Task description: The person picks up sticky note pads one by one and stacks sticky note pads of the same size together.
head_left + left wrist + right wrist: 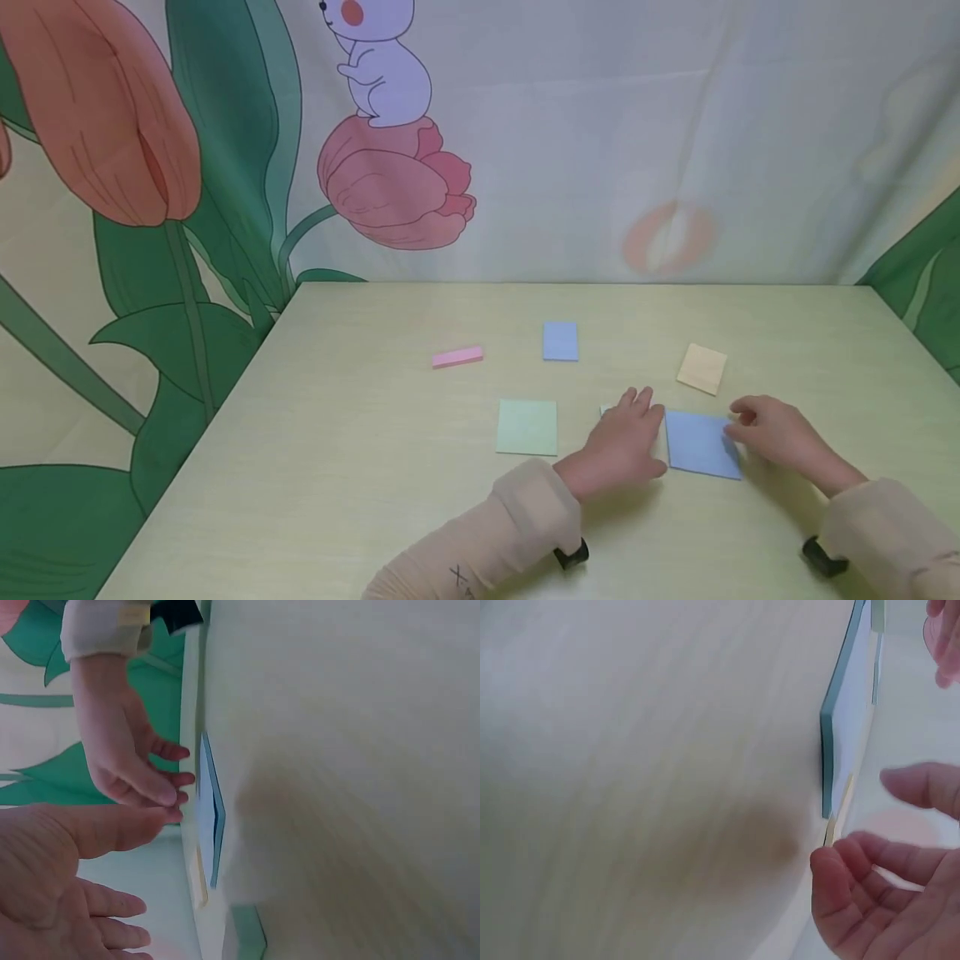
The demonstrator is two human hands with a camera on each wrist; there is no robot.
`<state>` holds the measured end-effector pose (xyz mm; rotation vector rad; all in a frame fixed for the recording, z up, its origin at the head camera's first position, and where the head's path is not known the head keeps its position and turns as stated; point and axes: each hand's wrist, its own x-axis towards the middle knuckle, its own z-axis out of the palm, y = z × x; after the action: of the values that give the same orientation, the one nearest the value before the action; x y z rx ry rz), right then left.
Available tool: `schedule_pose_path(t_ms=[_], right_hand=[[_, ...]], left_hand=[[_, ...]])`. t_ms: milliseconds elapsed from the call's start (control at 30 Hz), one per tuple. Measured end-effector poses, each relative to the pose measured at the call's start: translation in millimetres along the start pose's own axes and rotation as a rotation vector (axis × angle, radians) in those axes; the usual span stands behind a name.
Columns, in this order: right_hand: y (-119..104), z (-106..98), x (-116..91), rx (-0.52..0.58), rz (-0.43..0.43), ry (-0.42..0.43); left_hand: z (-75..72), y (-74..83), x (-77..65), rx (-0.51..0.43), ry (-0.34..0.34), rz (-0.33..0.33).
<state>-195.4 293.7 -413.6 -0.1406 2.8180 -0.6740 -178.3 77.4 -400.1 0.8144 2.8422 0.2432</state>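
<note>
A large blue sticky-note pad (701, 446) lies flat on the table between my two hands. My left hand (618, 437) hovers at its left edge with fingers spread and holds nothing. At the pad's right edge is my right hand (776, 433), fingers loosely bent; the right wrist view shows a gap between thumb and fingers (911, 862). The pad's thick edge (827, 765) shows in that view too. A pale green pad (244, 934), mostly hidden by my left hand in the head view, appears low in the left wrist view.
Left of my left hand lies a square green pad (527, 427). Farther back are a small blue pad (560, 342), a narrow pink pad (457, 357) and a small yellow pad (702, 369). A printed curtain (570, 167) hangs behind the table's far edge.
</note>
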Motion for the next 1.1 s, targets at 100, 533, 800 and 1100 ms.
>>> schedule_pose_path(t_ms=[100,533,800,1100], right_hand=[[-1.6,0.1,-0.8,-0.013,-0.051,0.008],[-6.1,8.8,-4.6,-0.187,-0.217,-0.027],[-11.1,10.4,-7.3,-0.257,-0.198,-0.055],[-13.4,8.9,-4.9,-0.342,-0.211,-0.073]], left_hand=[[0.1,-10.2,3.0,0.062,-0.026,-0.033],[7.6,-36.3,8.7,0.138,-0.137,-0.061],[6.4,-38.9,9.2,0.124,-0.153,-0.047],[4.3,-39.4,7.9,0.125,-0.166,-0.034]])
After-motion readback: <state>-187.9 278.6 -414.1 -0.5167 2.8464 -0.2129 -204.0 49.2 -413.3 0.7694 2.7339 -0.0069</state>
